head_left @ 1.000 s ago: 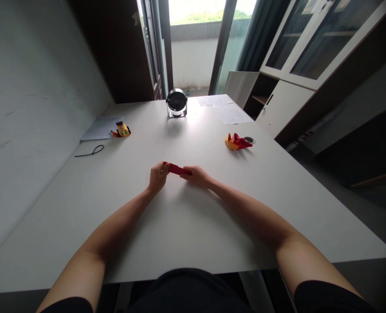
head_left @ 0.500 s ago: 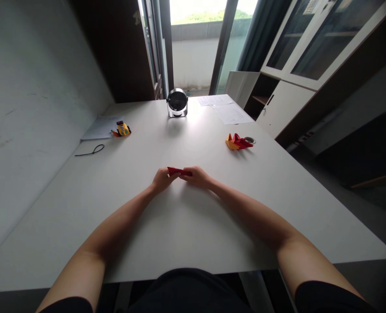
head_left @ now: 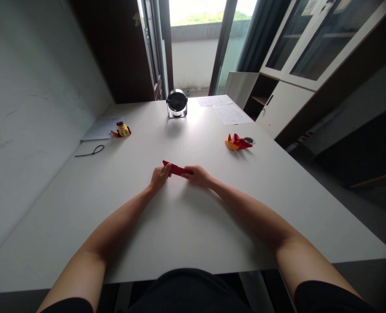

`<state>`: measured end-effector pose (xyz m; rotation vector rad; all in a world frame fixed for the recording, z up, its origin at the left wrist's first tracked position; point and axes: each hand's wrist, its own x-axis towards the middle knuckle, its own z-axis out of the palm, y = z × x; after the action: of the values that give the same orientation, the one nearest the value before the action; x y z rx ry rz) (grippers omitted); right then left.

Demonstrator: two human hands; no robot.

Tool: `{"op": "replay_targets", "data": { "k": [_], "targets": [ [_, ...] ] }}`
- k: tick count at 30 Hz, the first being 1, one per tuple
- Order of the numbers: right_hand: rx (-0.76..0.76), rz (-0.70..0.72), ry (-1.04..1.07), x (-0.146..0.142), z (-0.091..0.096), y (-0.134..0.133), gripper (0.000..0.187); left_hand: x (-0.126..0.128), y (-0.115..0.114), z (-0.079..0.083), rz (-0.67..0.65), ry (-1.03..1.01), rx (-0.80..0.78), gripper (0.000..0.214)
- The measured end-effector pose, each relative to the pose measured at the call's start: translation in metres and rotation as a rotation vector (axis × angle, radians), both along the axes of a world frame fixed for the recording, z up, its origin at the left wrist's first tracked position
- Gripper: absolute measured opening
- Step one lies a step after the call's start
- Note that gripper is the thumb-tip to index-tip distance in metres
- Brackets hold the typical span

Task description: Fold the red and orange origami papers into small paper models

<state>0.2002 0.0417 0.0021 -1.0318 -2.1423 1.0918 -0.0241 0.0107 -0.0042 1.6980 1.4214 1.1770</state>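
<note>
A folded red paper strip [head_left: 176, 169] lies between my two hands near the middle of the white table [head_left: 186, 226]. My left hand [head_left: 159, 177] pinches its left end, fingers closed on it. My right hand [head_left: 197, 175] grips its right end, fingers curled over the paper. Both forearms rest low over the table, and the strip's left tip points up and away from me.
Folded red and orange paper pieces [head_left: 237, 141] sit at the right by a small round ring [head_left: 250, 140]. A small desk fan [head_left: 176, 103] stands at the far end with paper sheets [head_left: 225, 111]. At the left lie a yellow toy [head_left: 122, 129], a sheet [head_left: 102, 128] and a black cable tie [head_left: 90, 151].
My left hand slid along the red strip toward the right hand, then back out, and the strip's left tip now sticks up again.
</note>
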Motion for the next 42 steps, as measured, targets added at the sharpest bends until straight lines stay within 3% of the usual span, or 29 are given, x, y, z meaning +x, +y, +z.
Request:
{"op": "replay_targets", "data": {
  "k": [12, 20, 28, 34, 38, 42],
  "targets": [
    [0.081, -0.119, 0.048, 0.002, 0.001, 0.003, 0.022, -0.003, 0.006, -0.003, 0.076, -0.044, 0.085, 0.041],
    [0.147, -0.181, 0.05, 0.015, 0.004, 0.015, 0.02, -0.005, 0.006, 0.0, 0.113, -0.052, 0.052, 0.057],
    [0.294, -0.699, 0.016, 0.083, 0.004, 0.063, 0.023, -0.008, 0.011, -0.002, 0.111, -0.01, 0.045, 0.052],
    [0.297, -0.927, -0.117, 0.134, -0.015, 0.087, 0.022, -0.007, 0.008, 0.0, 0.073, 0.066, 0.053, 0.05],
    [0.283, -1.1, -0.229, 0.149, -0.023, 0.094, 0.018, -0.007, 0.009, 0.0, 0.065, 0.094, 0.026, 0.05],
    [0.293, -1.176, -0.249, 0.151, -0.024, 0.095, 0.024, -0.006, 0.009, 0.0, 0.052, 0.126, 0.008, 0.048]
  ]
}}
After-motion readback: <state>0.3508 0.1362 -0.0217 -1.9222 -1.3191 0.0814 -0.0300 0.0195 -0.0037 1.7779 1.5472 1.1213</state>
